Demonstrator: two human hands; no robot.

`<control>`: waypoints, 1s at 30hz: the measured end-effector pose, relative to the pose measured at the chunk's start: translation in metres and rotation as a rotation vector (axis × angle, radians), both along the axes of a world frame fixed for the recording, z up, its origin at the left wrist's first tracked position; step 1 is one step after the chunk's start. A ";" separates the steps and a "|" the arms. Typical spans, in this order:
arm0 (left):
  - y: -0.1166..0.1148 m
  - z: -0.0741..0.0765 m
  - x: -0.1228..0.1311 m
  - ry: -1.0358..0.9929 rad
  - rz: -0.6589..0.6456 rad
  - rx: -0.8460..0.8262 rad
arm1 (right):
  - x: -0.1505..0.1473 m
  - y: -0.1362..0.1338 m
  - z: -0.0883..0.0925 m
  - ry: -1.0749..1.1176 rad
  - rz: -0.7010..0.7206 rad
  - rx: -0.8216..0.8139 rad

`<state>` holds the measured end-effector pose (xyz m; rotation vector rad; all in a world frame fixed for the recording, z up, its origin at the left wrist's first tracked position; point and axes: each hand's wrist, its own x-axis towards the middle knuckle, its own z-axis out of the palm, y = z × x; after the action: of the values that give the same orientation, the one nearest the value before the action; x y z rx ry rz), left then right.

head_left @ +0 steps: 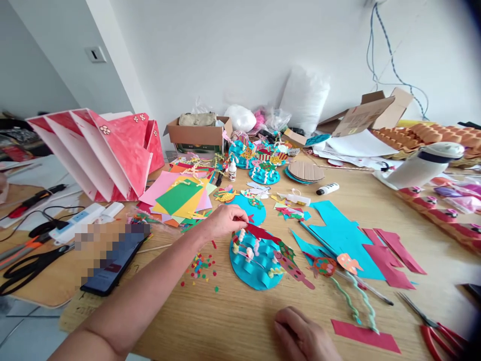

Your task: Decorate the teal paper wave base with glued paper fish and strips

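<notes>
A white wall backs the wooden tabletop [233, 321], which is crowded with craft paper. Our left hand [225, 220] reaches across it, thumb and fingertips pinched on the near end of a red strip [263, 233]. The strip lies over the far edge of a blue disc [248, 273] that is covered in raised paper waves and small white beads. Our right hand [300, 336] rests on the tabletop at the bottom edge, knuckles up and fingers curled under. It is partly cut off, so we cannot tell whether it holds anything.

Confetti [199, 265] is scattered just left of the disc, under our left forearm. A phone [112, 265] and black scissors [30, 265] lie further left. Behind the left hand sits a paper stack [180, 198] with a green sheet on top, and a red folded card [101, 150] stands beyond it. Right of the disc lie a blue sheet [338, 235], a paper fish [347, 261] and red scissors [439, 336]. A box [199, 133] stands near the wall.
</notes>
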<state>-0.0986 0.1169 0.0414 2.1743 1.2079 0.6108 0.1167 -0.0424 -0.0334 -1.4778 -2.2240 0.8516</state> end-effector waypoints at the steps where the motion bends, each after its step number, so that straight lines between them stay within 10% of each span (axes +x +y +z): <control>1: 0.000 0.000 0.000 0.000 -0.002 0.001 | -0.004 0.001 0.000 -0.002 0.028 0.000; 14: 0.004 -0.002 0.002 0.028 -0.023 0.043 | -0.054 0.026 0.036 -0.038 0.284 0.000; 30: 0.001 0.001 0.002 0.079 -0.019 0.072 | -0.061 0.025 0.015 0.097 0.296 -0.010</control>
<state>-0.0965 0.1175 0.0424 2.2866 1.2224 0.5731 0.0558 -0.0174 -0.0182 -1.0994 -2.4022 1.0000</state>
